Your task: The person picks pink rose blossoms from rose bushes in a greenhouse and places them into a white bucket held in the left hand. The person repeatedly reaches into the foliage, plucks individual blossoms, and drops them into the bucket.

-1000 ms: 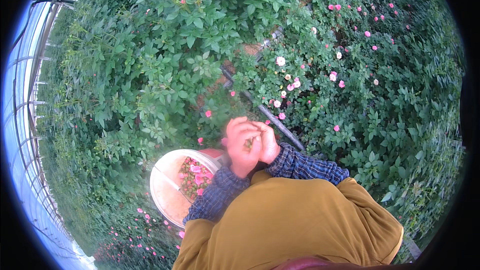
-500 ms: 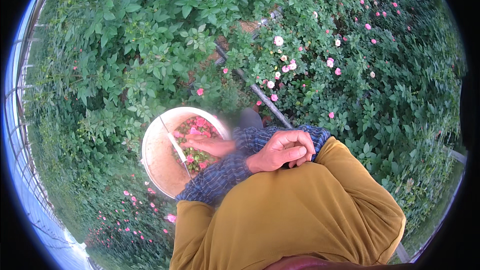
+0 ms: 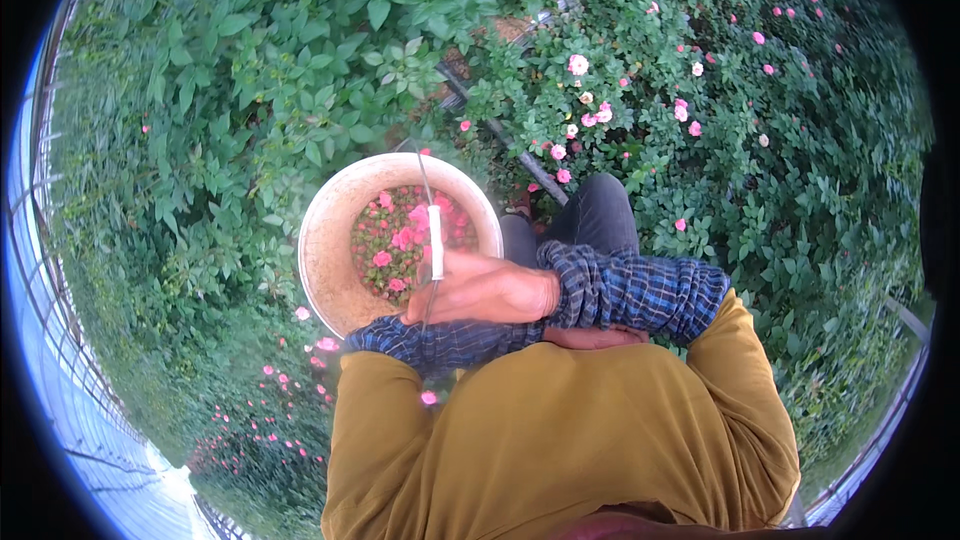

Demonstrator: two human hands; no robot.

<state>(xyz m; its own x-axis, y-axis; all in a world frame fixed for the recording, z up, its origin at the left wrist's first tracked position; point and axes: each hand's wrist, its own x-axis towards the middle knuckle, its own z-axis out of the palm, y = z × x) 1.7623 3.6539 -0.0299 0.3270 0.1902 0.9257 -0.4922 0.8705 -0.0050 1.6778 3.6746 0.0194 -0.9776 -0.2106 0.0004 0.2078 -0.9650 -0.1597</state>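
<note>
A pale round bucket (image 3: 322, 250) stands tilted at the left, with pink rose heads and green buds in its bottom. Its wire handle, with a white grip (image 3: 436, 240), crosses above the opening. My right hand (image 3: 490, 290) reaches leftward over the bucket's near side, at the lower end of the white grip. Its fingers look stretched out and partly blurred behind the wire; I see nothing held. Beneath my right forearm, close to my belly, lies my left hand (image 3: 600, 338), its fingers mostly hidden. The left plaid sleeve (image 3: 470, 342) runs along the bucket's near rim.
Dense green rose bushes (image 3: 250, 110) surround me, with pink blooms (image 3: 578, 65) at the right and lower left. A dark pipe (image 3: 515, 150) runs between the rows. My dark-trousered knee (image 3: 600, 210) shows beyond my right sleeve. A greenhouse frame (image 3: 50, 240) curves along the left.
My right hand has drawn back from over the blooms to the bucket's near side. The handle has swung rightward, the bucket sits farther up and right, and my left hand is now beneath the right forearm.
</note>
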